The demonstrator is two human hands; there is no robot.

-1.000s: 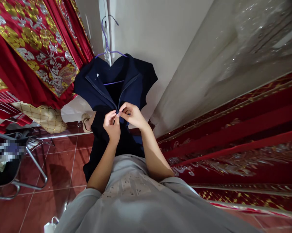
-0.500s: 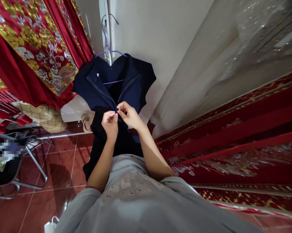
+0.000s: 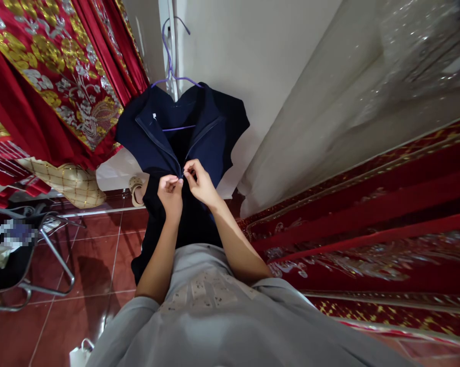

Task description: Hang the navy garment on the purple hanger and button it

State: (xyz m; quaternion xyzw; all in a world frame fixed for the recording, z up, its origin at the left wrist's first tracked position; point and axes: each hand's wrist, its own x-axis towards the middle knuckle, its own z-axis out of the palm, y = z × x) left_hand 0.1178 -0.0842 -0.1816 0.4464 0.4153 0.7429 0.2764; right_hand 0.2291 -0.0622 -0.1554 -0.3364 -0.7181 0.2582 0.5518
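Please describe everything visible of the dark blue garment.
The dark blue garment sits on a purple hanger. It looks like matte cloth, with a small white tag by the neck. Its front edges spread open above and converge where the left hand and right hand pinch it; below the hands, its extent is unclear.

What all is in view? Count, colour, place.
zip-front cloth garment: 1, navy, centre
thin hanger: 1, purple, in garment
embroidered drapery: 1+, red/gold, upper left
sheer fabric: 1+, whitish, upper right
embroidered cloth: 1+, red/silver, right
latticed item: 1, cream, left
perforated clog: 1, beige, left
metal chair: 1, black/silver, left
handled object: 1, white, bottom
wall: 1, pale, behind
tiled floor: 1, red, below
shirt: 1, grey, bottom
left hand: 1, bare, pinching garment
right hand: 1, bare, pinching garment
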